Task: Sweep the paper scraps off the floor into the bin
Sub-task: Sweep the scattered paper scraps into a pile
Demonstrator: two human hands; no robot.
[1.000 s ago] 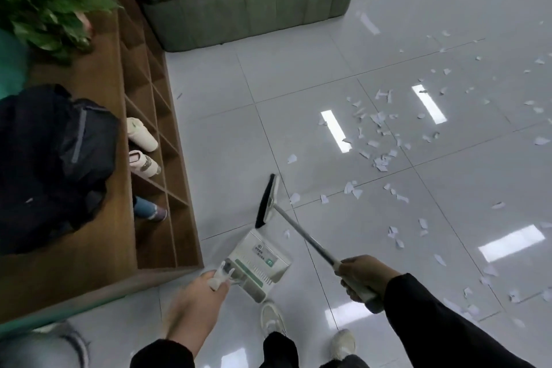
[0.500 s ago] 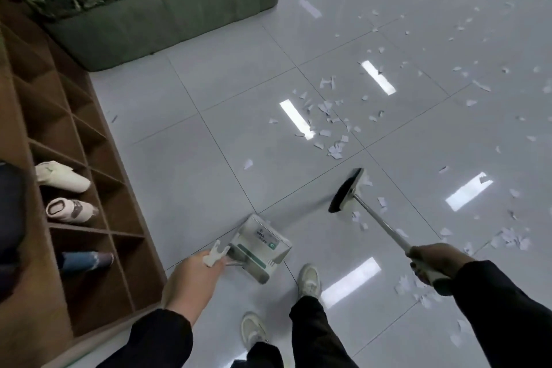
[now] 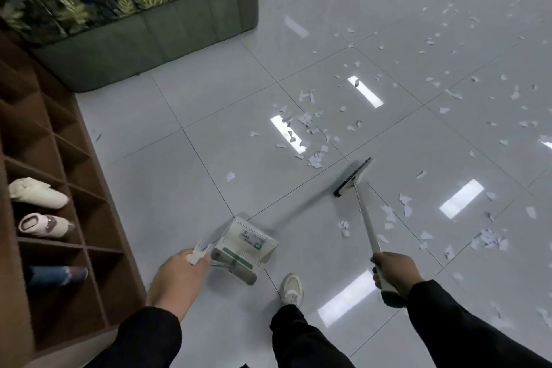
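The right hand [image 3: 394,273] grips the broom [image 3: 358,188] handle, fingers wrapped round it, head just beside the thickest paper scraps [image 3: 310,134] (likely to rake them back). The left hand [image 3: 179,273] pinches the dustpan [image 3: 246,248] handle, keeping it low and near.

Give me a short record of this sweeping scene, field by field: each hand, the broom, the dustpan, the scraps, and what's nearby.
left hand: grips the dustpan handle
right hand: grips the broom handle
broom: head down by the floor, past the dustpan
dustpan: low by the feet, no scraps visible in it
paper scraps: scattered over the tiles, mostly ahead and right
floor: glossy pale tiles
nearby: wooden shelf with shoes, left
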